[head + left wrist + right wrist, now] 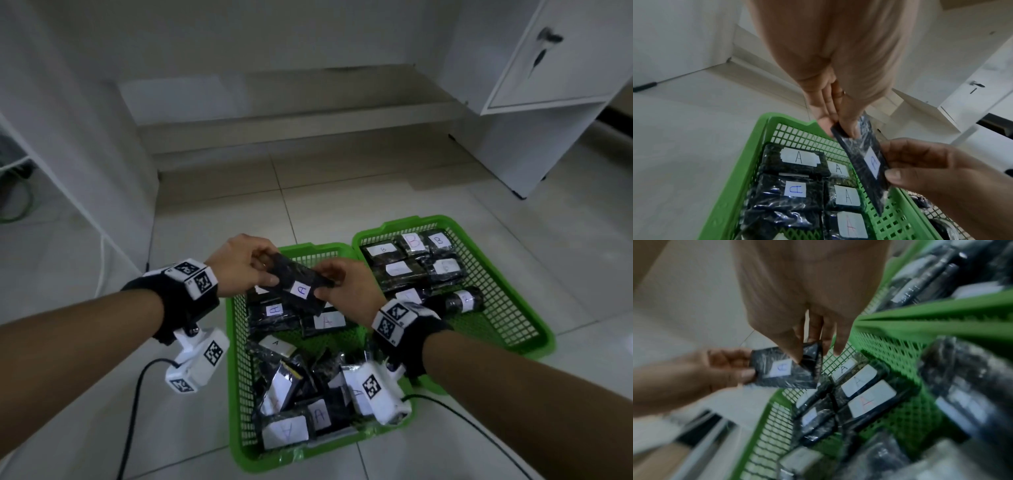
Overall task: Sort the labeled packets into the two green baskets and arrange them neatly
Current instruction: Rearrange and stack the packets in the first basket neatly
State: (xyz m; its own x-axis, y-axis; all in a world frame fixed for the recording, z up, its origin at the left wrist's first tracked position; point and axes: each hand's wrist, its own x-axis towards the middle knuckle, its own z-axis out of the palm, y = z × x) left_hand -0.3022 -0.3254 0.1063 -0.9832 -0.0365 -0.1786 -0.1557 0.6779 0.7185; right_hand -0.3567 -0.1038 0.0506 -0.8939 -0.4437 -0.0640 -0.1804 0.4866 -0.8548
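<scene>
Both hands hold one black packet with a white "A" label above the far end of the left green basket. My left hand pinches its far end; my right hand pinches its near right edge. In the left wrist view the packet is tilted on edge over the rim. Under it, A-labelled packets lie flat in rows; more A packets are piled loosely at the basket's near end. The right green basket holds B-labelled packets in rows.
The baskets sit side by side on a pale tiled floor. A rolled black packet lies in the right basket. White cabinets stand at the left and far right. Black cables trail from the wrist cameras.
</scene>
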